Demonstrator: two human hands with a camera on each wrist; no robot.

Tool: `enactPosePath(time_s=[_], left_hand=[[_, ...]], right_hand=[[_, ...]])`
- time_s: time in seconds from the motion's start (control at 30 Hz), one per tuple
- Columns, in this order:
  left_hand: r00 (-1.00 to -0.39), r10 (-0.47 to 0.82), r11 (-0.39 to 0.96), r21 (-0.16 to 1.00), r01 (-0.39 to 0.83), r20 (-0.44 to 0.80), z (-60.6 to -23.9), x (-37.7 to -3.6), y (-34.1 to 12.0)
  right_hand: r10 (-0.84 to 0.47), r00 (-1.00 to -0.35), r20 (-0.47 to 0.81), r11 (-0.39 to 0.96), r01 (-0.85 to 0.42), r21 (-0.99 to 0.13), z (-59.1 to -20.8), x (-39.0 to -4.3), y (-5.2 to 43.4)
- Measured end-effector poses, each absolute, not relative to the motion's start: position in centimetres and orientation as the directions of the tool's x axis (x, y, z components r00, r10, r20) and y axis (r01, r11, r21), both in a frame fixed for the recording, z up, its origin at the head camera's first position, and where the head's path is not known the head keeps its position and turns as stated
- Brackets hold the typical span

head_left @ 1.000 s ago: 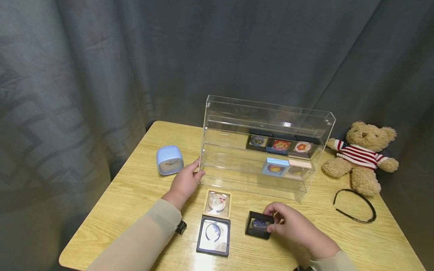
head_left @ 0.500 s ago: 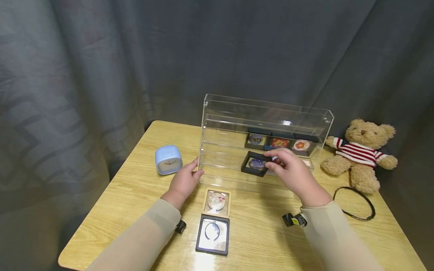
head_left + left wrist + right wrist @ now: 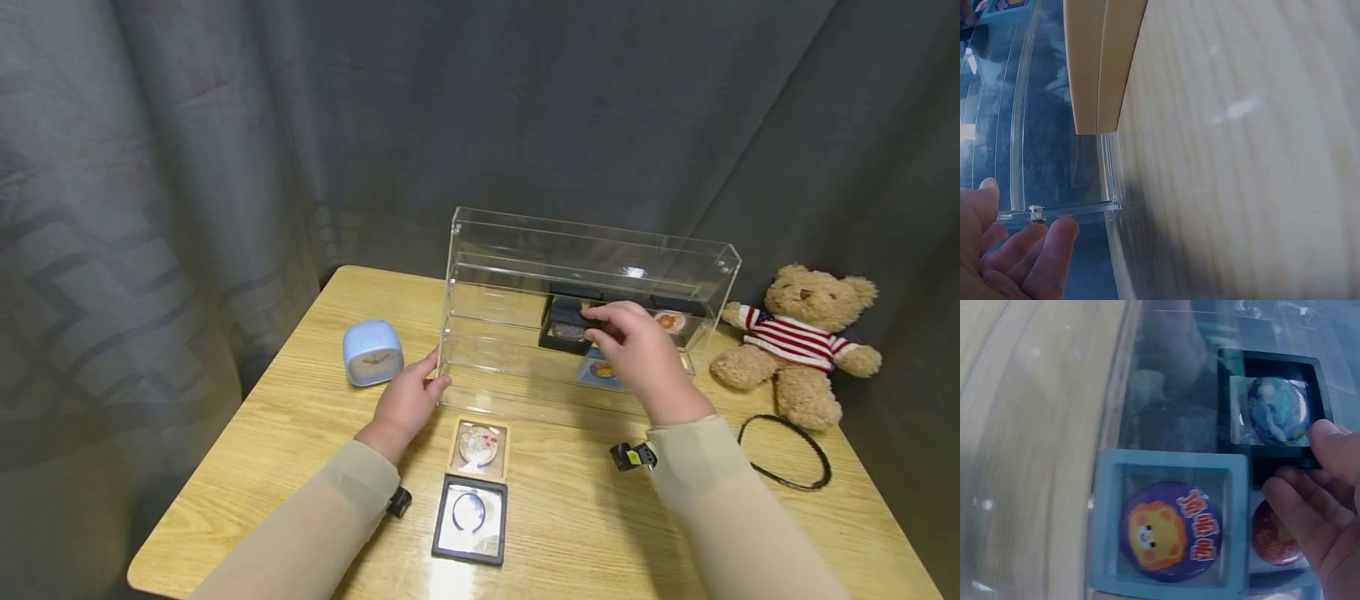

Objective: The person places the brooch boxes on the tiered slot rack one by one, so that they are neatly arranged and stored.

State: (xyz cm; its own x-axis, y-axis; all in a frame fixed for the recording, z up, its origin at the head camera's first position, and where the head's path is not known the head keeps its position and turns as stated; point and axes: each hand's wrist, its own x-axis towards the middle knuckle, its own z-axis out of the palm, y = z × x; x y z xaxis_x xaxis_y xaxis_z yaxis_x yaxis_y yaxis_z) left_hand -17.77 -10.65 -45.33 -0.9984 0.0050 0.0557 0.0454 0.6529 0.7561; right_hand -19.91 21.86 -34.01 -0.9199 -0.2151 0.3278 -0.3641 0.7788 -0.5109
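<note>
Grey curtain [image 3: 525, 125] behind, the right hand [image 3: 643, 354] partly hides its black frame [image 3: 564, 329].

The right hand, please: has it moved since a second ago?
Yes: the right hand has moved forward, from short of the clear shelf to its tiers.

A dark grey-blue curtain [image 3: 525, 125] hangs in soft vertical folds behind the surface [image 3: 285, 433], filling the upper part of the head view and running down both sides. On the left the fabric looks lighter and carries broad, angular pale bands; on the right it darkens, crossed by a slanting crease. The surface is yellowish wood with visible grain and rounded left corners. A white glare [image 3: 452, 579] shines at its near edge, and both wrist views show the grain paler.
</note>
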Motion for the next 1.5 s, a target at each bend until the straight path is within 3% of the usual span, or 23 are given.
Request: enactPosePath(time_s=[0.43,0.87,1.2,1.5], left_hand=[[-0.998,0.003,0.651,0.758,0.049,0.062,-45.3,-17.8,-10.7],[-0.998,0.006,0.651,0.758,0.050,0.060,-45.6,-17.9,-10.7],[-0.999,0.002,0.663,0.747,0.034,0.044,-45.2,-17.8,-10.6],[-0.999,-0.005,0.657,0.754,0.032,0.046,-45.2,-17.6,-10.5]], right_hand=[[-0.311,-0.937,0.160,0.845,-0.349,-0.404,-35.1,-20.0,21.9],[-0.374,-0.918,0.133,0.858,-0.396,-0.327,-34.9,-19.4,21.9],[-0.401,-0.862,0.309,0.767,-0.501,-0.401,-35.8,-17.4,19.2],[-0.524,-0.847,-0.090,0.796,-0.450,-0.405,-40.5,-15.0,14.8]])
